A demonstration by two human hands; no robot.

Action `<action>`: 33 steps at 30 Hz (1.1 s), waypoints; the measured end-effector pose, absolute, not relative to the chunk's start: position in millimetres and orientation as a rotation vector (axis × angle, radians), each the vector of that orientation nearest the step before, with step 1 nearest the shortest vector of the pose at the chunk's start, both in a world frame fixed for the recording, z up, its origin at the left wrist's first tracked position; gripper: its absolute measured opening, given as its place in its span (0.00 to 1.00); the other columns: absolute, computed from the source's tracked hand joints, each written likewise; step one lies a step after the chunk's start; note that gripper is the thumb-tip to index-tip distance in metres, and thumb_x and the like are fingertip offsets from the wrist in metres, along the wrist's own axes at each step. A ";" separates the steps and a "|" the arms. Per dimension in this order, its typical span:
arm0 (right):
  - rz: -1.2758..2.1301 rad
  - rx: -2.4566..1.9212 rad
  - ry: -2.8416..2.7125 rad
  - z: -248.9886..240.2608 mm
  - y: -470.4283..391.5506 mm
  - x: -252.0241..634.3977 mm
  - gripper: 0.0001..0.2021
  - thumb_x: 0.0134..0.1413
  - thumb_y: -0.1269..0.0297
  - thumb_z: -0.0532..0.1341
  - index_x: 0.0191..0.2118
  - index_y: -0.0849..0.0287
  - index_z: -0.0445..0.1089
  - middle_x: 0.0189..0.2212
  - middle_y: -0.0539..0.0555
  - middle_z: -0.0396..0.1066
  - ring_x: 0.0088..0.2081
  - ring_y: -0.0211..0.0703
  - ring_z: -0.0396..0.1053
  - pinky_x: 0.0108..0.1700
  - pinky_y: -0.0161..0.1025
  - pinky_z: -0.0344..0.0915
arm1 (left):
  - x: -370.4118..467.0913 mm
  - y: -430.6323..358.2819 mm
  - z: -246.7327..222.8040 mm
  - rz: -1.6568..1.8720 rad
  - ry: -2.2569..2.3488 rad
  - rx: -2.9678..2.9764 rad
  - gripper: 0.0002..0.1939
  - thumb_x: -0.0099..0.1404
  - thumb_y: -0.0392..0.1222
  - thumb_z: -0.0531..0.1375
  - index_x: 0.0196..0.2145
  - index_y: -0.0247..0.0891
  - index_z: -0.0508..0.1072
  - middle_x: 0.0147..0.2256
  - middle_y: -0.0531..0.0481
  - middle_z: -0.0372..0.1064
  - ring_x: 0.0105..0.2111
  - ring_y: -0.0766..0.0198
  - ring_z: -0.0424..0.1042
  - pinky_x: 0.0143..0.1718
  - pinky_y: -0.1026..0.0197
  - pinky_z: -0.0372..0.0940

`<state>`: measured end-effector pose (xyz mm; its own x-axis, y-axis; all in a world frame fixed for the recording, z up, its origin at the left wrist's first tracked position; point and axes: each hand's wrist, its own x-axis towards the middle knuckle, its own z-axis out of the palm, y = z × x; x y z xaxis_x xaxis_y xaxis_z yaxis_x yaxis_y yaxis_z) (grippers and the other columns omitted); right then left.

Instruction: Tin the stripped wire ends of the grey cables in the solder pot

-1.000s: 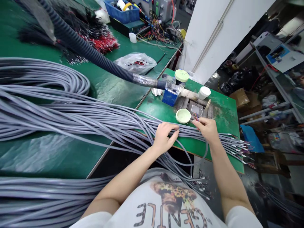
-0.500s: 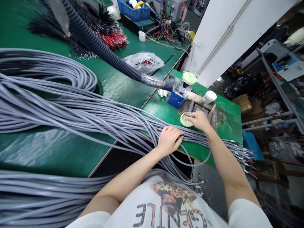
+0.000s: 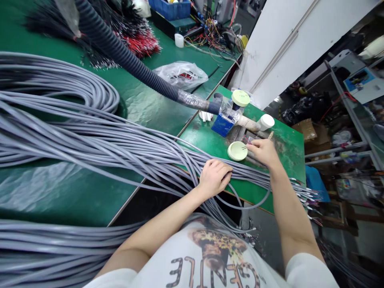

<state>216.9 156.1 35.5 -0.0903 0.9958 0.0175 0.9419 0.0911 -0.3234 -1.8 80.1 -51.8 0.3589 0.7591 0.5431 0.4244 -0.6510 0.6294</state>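
Observation:
My left hand (image 3: 215,176) lies over the bundle of grey cables (image 3: 156,154), its fingers curled round some of them near the green table's front edge. Thin wire ends stick out from the pinched fingertips of my right hand (image 3: 263,151). Those tips are just right of a pale yellow-green dish (image 3: 237,151), above the soiled part of the small table. White-tipped cable ends (image 3: 307,196) with thin coloured wires fan out beyond my right forearm.
A dark corrugated hose (image 3: 141,72) crosses above the table to a blue box (image 3: 222,125). Behind are a lidded jar (image 3: 240,98), a white cup (image 3: 266,122) and a plastic bag (image 3: 183,75). Grey cable coils (image 3: 99,88) lie left.
My right hand has moved right, from over the pale dish to beside it, with the thin wires still in its fingers. My left hand stays on the cables.

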 end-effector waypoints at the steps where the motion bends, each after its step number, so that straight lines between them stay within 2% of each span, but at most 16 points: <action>1: 0.311 -1.952 -2.076 37.0 156.5 229.0 0.20 0.51 0.52 0.59 0.16 0.61 0.67 0.14 0.47 0.58 0.20 0.34 0.53 0.25 0.36 0.46 | -1.9 80.1 -51.6 1.202 1.033 2.245 0.07 0.66 0.39 0.55 0.40 0.40 0.72 0.37 0.50 0.75 0.40 0.62 0.70 0.47 0.53 0.57; 7: 0.299 -2.194 -1.725 12.9 172.4 295.1 0.20 0.45 0.50 0.61 0.15 0.60 0.66 0.11 0.47 0.56 0.19 0.34 0.54 0.24 0.35 0.47 | -1.2 80.1 -52.8 1.225 1.033 2.243 0.06 0.66 0.38 0.56 0.40 0.40 0.71 0.37 0.51 0.76 0.40 0.62 0.71 0.47 0.53 0.57; 13: 0.256 -2.286 -1.625 -15.5 187.3 314.2 0.23 0.43 0.44 0.61 0.15 0.60 0.68 0.11 0.48 0.58 0.19 0.36 0.56 0.24 0.36 0.49 | -0.2 79.8 -53.3 1.237 1.023 2.249 0.06 0.66 0.38 0.56 0.40 0.41 0.71 0.37 0.51 0.76 0.39 0.62 0.71 0.48 0.53 0.57; 19: 0.253 -2.333 -1.600 -27.5 194.1 318.6 0.19 0.41 0.48 0.62 0.19 0.61 0.73 0.13 0.48 0.61 0.21 0.37 0.59 0.25 0.35 0.51 | -0.5 79.7 -52.5 1.224 1.030 2.250 0.07 0.66 0.38 0.56 0.40 0.41 0.72 0.37 0.51 0.76 0.40 0.61 0.71 0.48 0.52 0.57; 27: 0.281 -2.331 -1.614 -25.4 195.2 311.6 0.17 0.39 0.50 0.63 0.16 0.61 0.70 0.11 0.47 0.56 0.21 0.36 0.55 0.25 0.36 0.49 | -0.3 80.5 -52.3 1.214 1.039 2.261 0.07 0.65 0.38 0.56 0.40 0.41 0.72 0.37 0.51 0.76 0.39 0.62 0.71 0.49 0.53 0.57; 33: 0.356 -2.216 -1.678 8.0 180.6 293.6 0.21 0.44 0.49 0.61 0.14 0.60 0.63 0.11 0.46 0.53 0.19 0.34 0.52 0.24 0.35 0.48 | -0.1 80.6 -52.9 1.220 1.044 2.264 0.06 0.65 0.38 0.56 0.40 0.40 0.71 0.37 0.52 0.76 0.39 0.63 0.71 0.49 0.53 0.57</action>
